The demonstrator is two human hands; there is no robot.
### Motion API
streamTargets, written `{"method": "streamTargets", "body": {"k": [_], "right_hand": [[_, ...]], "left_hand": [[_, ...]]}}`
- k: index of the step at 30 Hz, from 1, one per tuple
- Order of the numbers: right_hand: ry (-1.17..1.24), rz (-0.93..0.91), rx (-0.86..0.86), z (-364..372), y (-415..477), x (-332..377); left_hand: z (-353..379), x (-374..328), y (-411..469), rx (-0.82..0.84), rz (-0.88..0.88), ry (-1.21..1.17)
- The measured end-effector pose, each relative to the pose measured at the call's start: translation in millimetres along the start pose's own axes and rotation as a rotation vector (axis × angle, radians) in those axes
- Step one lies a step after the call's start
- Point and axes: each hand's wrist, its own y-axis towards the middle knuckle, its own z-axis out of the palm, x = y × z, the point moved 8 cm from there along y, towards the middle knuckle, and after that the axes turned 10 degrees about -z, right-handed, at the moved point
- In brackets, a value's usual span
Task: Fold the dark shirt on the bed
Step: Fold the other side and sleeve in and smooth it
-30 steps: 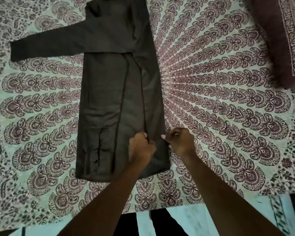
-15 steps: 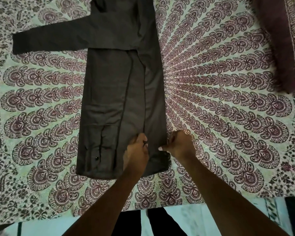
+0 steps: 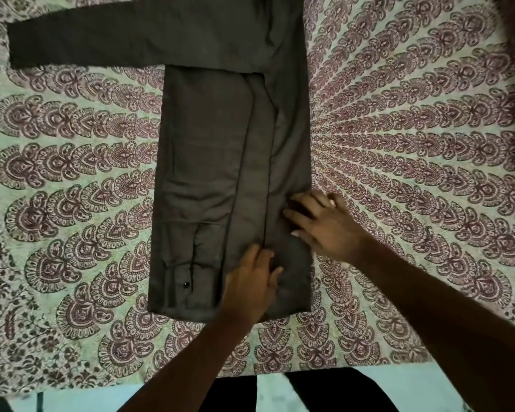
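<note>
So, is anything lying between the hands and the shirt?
Nothing visible. The left hand rests directly on the shirt near its hem, and the right hand rests on its right edge.

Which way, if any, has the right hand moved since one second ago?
Yes. The right hand has moved along the right edge of the dark shirt, away from its bottom hem, and lies flat.
</note>
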Motion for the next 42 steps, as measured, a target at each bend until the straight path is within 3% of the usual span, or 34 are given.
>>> {"method": "streamTargets", "body": {"k": [3,10,16,20,24,26,32,42], "right_hand": [[-0.052,0.043,-0.005,2,9,-20],[-0.082,0.095,0.016,-9,30,-68],[-0.199,-0.278,0.059,-9,31,-58],[-0.177,-0.128,0.094,-25,49,-97],[-0.149,-0.089,0.115,-47,80,-132],[-0.162,-0.088,0.112,-57,95,-143],[-0.139,-0.164,0.083,-74,135,-172],[0.131,0.126,-0.207,-140,226,-269]], "left_hand": [[6,-6,0,-0.028,0.176,0.259],[12,-6,5,-0.021,0.367,0.387],[-9,-35,14,-0.21,0.575,0.339],[-16,-59,50,-0.185,0.516,0.354],[-4,-43,95,0.136,0.316,0.393],[-10,-45,110,0.158,0.299,0.396],[-50,-80,165,-0.196,0.324,0.306],[-32,-85,224,-0.378,0.281,0.329]]}}
